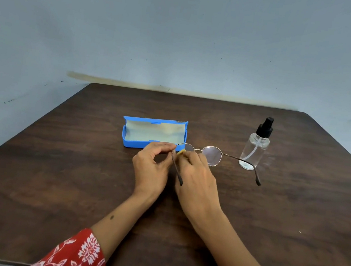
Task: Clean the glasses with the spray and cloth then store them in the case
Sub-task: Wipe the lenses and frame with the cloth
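glasses (208, 154) held between left hand (153, 165), right hand (197, 177)

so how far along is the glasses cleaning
Midway: the left hand holds the glasses at the hinge while the right hand rubs one lens with the yellow cloth. The spray bottle stands aside. Storing remains; the case lies open, holding no glasses.

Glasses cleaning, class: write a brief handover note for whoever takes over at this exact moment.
Left hand: pinches the glasses at the left hinge, held above the table.
Right hand: grips a yellow cloth at the left lens.
Spray bottle: upright, right of the glasses.
Case: open, behind the hands.
Done: wiping has begun.
Left: finish both lenses, fold the arms, put the glasses in the case, close it.
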Tool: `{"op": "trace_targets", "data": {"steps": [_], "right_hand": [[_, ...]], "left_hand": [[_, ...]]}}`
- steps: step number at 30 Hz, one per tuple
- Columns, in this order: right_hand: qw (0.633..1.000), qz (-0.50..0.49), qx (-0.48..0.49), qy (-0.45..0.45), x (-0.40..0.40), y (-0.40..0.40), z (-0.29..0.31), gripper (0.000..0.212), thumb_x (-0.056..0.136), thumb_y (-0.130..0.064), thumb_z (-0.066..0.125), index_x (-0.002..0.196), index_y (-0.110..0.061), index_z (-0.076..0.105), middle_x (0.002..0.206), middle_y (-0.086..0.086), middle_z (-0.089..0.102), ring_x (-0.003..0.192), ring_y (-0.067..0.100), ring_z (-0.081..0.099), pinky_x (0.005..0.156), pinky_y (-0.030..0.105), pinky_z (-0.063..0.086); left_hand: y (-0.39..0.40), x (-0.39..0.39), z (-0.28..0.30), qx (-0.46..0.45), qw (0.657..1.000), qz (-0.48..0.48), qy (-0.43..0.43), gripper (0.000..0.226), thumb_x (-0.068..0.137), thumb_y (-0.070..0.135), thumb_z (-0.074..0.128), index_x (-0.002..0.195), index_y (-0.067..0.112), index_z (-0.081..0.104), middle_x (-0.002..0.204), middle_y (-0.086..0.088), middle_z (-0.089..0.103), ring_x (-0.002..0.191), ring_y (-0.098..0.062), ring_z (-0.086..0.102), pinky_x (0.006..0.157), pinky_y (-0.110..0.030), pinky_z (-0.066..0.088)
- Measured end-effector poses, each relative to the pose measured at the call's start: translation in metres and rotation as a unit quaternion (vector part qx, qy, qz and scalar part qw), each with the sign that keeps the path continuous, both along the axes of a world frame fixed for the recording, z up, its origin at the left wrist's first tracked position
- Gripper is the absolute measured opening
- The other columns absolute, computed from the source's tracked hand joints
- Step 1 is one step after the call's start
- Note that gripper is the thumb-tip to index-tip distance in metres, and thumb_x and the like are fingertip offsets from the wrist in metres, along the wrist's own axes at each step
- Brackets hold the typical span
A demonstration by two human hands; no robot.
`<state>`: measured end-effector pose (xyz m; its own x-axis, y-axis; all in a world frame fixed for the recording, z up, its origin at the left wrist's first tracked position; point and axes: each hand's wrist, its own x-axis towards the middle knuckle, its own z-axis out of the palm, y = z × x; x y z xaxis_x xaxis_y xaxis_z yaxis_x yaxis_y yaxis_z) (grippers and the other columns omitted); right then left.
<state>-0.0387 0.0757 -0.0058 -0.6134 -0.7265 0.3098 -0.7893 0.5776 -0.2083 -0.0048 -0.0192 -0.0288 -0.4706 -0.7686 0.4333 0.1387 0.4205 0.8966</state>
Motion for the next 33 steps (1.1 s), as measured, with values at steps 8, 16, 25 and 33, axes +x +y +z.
{"op": "trace_targets", "data": {"steps": [8,16,25,33], "right_hand": [[1.000,-0.017,-0.013,-0.005,0.002,0.000,0.001,0.036,0.091,-0.008,0.043,0.126,-0.014,0.045,0.130,-0.001,0.041,0.120,0.016,0.033,0.076,0.024,0.042],[0.999,-0.019,-0.037,0.010,-0.003,0.000,0.006,0.039,0.092,-0.007,0.042,0.131,-0.011,0.043,0.132,0.002,0.040,0.122,0.019,0.032,0.082,0.027,0.046],[0.999,-0.009,-0.027,0.029,-0.006,0.000,0.010,0.041,0.089,-0.005,0.046,0.130,-0.011,0.043,0.133,0.003,0.040,0.120,0.019,0.034,0.077,0.025,0.040],[0.999,-0.011,-0.032,-0.010,0.001,0.002,-0.005,0.034,0.089,-0.004,0.043,0.120,-0.013,0.050,0.123,0.001,0.047,0.120,0.018,0.034,0.078,0.027,0.045]], "left_hand": [[0.000,0.001,0.000,-0.007,1.000,0.001,0.003,0.019,0.074,-0.003,0.073,0.088,0.010,0.073,0.090,-0.003,0.071,0.086,-0.003,0.064,0.084,-0.017,0.049],[0.000,0.000,0.000,-0.016,1.000,0.005,0.005,0.019,0.072,-0.004,0.074,0.087,0.007,0.073,0.087,-0.001,0.070,0.085,-0.006,0.065,0.084,-0.021,0.050],[-0.001,0.000,-0.001,-0.028,1.000,0.000,0.004,0.018,0.073,-0.003,0.074,0.088,0.007,0.074,0.089,-0.005,0.072,0.084,-0.003,0.065,0.084,-0.017,0.050],[-0.003,-0.001,-0.001,0.017,1.000,0.000,0.009,0.022,0.074,-0.005,0.072,0.089,0.011,0.073,0.088,-0.002,0.070,0.086,-0.012,0.066,0.088,-0.036,0.053]]}}
